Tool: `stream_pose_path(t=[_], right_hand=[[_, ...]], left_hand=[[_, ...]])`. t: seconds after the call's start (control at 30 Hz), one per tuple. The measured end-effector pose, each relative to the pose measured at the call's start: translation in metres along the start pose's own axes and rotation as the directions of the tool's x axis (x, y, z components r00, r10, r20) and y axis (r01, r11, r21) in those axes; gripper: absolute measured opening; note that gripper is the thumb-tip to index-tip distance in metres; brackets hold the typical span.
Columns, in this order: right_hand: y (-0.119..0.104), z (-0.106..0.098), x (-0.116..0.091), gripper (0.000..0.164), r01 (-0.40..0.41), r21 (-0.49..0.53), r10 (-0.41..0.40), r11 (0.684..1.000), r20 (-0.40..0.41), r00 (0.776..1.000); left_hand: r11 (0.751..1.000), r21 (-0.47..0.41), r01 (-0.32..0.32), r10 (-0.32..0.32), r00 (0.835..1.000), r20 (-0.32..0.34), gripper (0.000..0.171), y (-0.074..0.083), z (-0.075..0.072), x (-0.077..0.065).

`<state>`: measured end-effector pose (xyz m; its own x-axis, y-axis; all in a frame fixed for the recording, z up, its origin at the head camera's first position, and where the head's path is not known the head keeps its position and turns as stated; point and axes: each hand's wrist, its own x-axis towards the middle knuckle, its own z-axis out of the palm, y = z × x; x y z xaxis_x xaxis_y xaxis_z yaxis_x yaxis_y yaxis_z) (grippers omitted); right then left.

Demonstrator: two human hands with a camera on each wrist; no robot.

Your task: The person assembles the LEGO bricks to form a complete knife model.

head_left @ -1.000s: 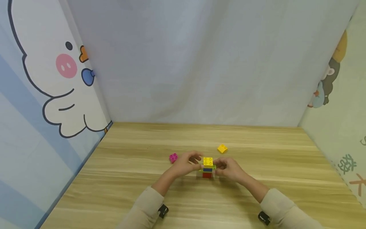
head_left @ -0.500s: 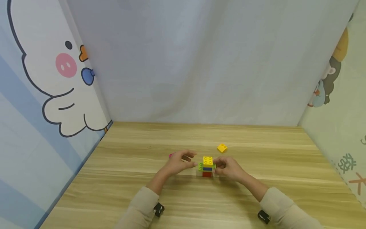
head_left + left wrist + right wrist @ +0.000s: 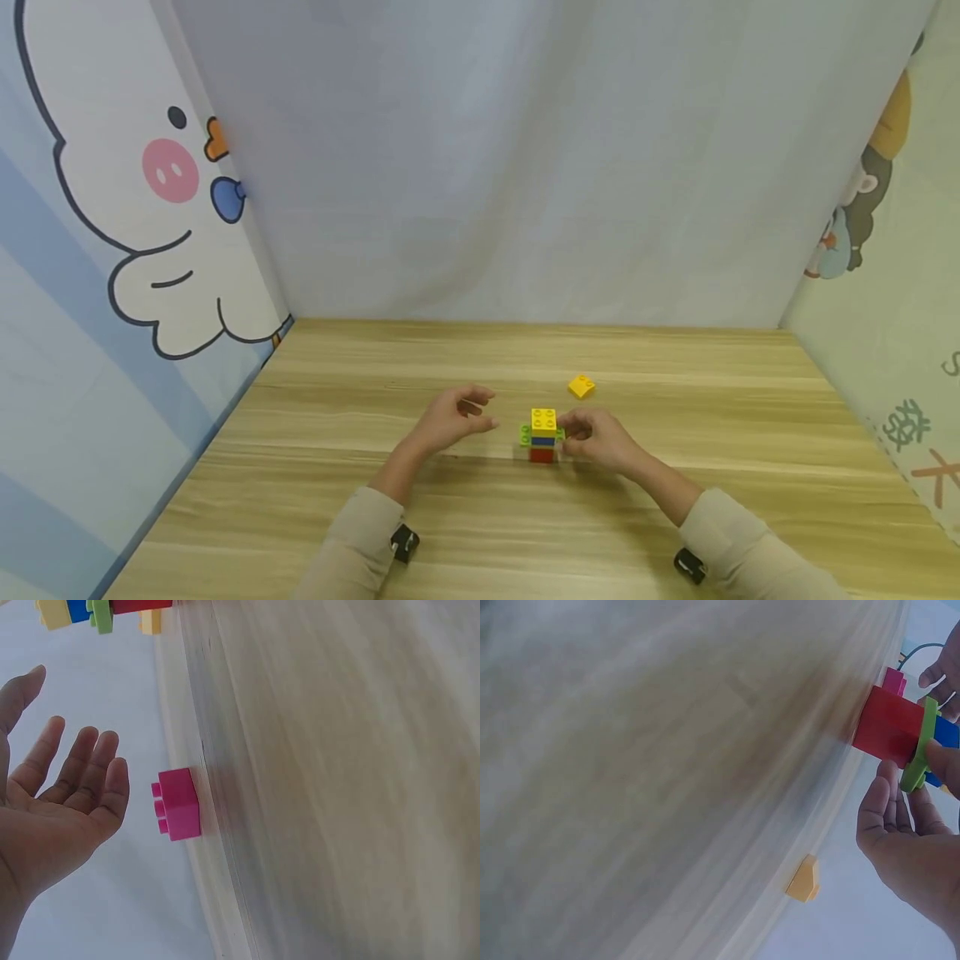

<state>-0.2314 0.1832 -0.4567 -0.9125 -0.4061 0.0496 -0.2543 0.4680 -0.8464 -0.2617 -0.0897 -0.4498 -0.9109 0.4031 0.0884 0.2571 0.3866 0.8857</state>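
Observation:
A stack of toy building bricks stands upright on the table: a red brick (image 3: 542, 455) at the bottom, then a thin green plate (image 3: 525, 437) that juts out on both sides, a blue brick (image 3: 543, 442) and a yellow brick (image 3: 543, 419) on top. My right hand (image 3: 602, 439) pinches the right end of the green plate between thumb and fingers. To the left of the stack, my left hand (image 3: 448, 419) hovers with loosely spread fingers, holding nothing. Beyond it lies a magenta brick (image 3: 180, 805), hidden by that hand in the head view.
A small yellow sloped brick (image 3: 581, 387) lies behind the stack, slightly right. The wood-grain table (image 3: 480, 533) ends at a pale curtain (image 3: 480, 167), with printed cartoon sheets on both sides.
My left hand has drawn away from the stack to the left, uncovering the green plate's left end and covering the magenta brick. The right hand has stayed at the stack.

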Motion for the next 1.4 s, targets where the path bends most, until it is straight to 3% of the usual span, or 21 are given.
stream_pose_path(t=[0.5,0.77,0.87,0.97,1.13,1.4], right_hand=[[-0.002,-0.001,0.0,0.034,0.007,-0.002,-0.007,1.0,0.006,1.0],[-0.002,-0.002,-0.001,0.034,0.0,0.009,0.0,1.0,0.004,1.0],[-0.002,-0.002,-0.001,0.035,-0.001,0.009,0.001,1.0,0.006,1.0],[-0.001,-0.002,-0.001,0.035,-0.002,0.005,0.002,1.0,0.011,1.0],[-0.001,-0.002,-0.001,0.034,-0.016,-0.001,0.016,1.0,0.01,1.0],[-0.001,-0.002,-0.001,0.032,-0.029,0.003,0.029,1.0,0.006,1.0]], left_hand=[[1.0,-0.024,0.007,-0.009,0.995,-0.098,0.043,-0.013,-0.018,0.001],[0.998,0.008,0.063,-0.061,0.987,-0.147,0.046,-0.019,-0.023,0.002],[0.997,-0.015,0.078,-0.08,0.986,-0.147,0.047,-0.008,-0.026,-0.003],[0.996,-0.031,0.085,-0.089,0.985,-0.146,0.049,-0.011,-0.028,-0.002],[0.99,0.007,0.14,-0.137,0.979,-0.151,0.053,-0.033,-0.029,0.007],[0.963,0.056,0.263,-0.253,0.957,-0.144,0.056,-0.033,-0.031,0.006]])
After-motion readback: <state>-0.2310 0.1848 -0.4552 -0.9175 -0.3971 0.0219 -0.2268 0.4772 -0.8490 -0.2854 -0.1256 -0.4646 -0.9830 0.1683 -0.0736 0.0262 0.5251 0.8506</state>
